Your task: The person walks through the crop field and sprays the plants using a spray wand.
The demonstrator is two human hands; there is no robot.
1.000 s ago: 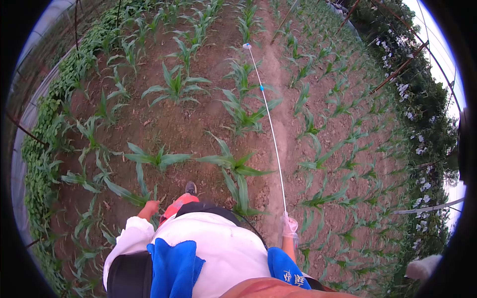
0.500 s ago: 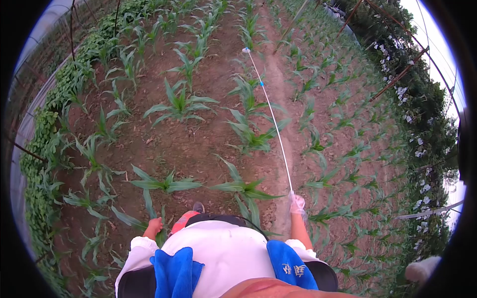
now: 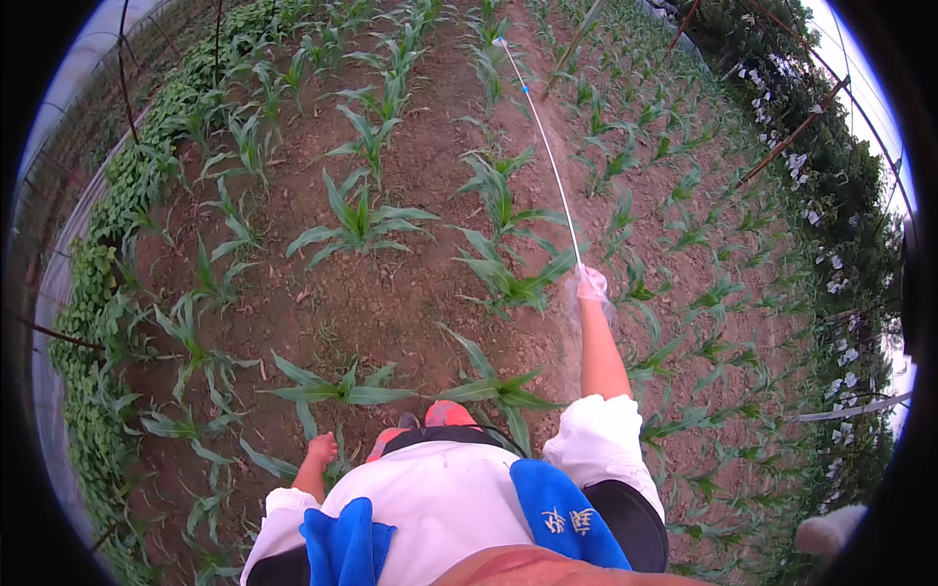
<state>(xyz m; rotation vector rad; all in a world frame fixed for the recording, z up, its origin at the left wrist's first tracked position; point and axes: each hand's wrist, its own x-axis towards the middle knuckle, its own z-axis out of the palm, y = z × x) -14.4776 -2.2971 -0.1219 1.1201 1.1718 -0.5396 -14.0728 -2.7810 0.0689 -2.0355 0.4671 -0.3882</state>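
My right hand (image 3: pixel 592 285), in a clear plastic glove, is closed around the near end of a long thin white pole (image 3: pixel 554 168). The pole points forward and slightly left along the row, with a blue band (image 3: pixel 525 90) partway and a small white-and-blue tip (image 3: pixel 500 42) at its far end. My right arm is stretched out ahead. My left hand (image 3: pixel 322 448) appears bare and hangs low at my side, its fingers curled; their inside is hidden. A young corn plant (image 3: pixel 344 389) grows just ahead of it.
Rows of corn plants (image 3: pixel 362 223) stand in brown soil (image 3: pixel 391 313). A bare dirt strip (image 3: pixel 535 137) runs alongside the pole. Leafy vines (image 3: pixel 88 283) line the left edge. Rusty rods (image 3: pixel 796 142) and dark shrubs with white pieces (image 3: pixel 845 225) border the right.
My right hand has reached forward, carrying the pole farther ahead. My left hand has shifted slightly right in view. Nearby plants sit slightly lower, and more of my shoes shows.
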